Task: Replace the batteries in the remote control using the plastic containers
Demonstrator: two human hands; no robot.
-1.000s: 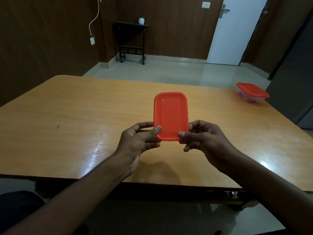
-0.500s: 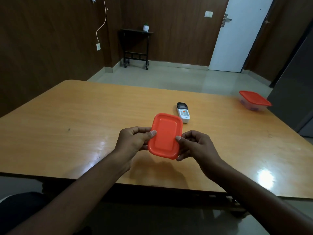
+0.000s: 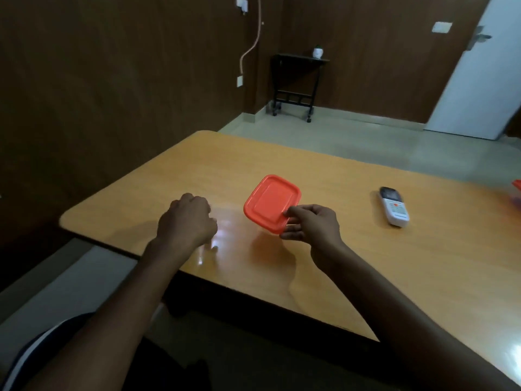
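Observation:
My right hand (image 3: 311, 224) pinches the near right corner of an orange-lidded plastic container (image 3: 270, 203), held tilted just above the wooden table (image 3: 366, 263). The clear base under the lid is mostly hidden. My left hand (image 3: 187, 220) hovers apart from the container to its left, fingers curled with nothing in them. A white remote control (image 3: 394, 206) with a dark screen lies face up on the table to the right. The edge of a second orange-lidded container (image 3: 516, 190) shows at the frame's right border.
The table's rounded left corner (image 3: 67, 221) and near edge run close under my arms. Behind the table are open tiled floor, a small black side table (image 3: 296, 80) against the dark wall, and a white door (image 3: 476, 80).
My left hand has let go of the container and moved left. My right hand alone holds it, lower and nearer the table. My view has swung left, putting the remote to the right.

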